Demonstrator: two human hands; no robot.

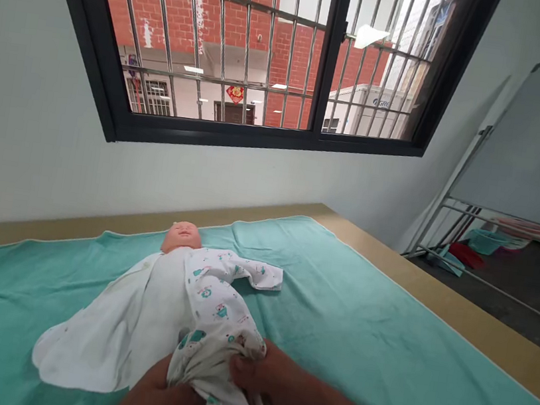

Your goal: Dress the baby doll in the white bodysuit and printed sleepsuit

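A baby doll [182, 237] lies on its back on a green cloth [336, 306], its head toward the wall. Patterned white baby clothing [217, 295] covers one side of the doll and one sleeve, which stretches out to the right. The plain white inner side of the garment [106, 327] is spread open to the left. At the bottom centre, my left hand [167, 396] is closed on the bunched lower part of the clothing. My right hand [265, 383] grips the same bunched fabric from the right, thumb on top. The doll's legs are hidden by the cloth and my hands.
The green cloth lies on a wooden table [368, 253] against a white wall [252, 186]. Above is a barred window with a dark frame [259, 139]. To the right stands a whiteboard on a metal frame [534, 146], with several basins [488, 241] behind it.
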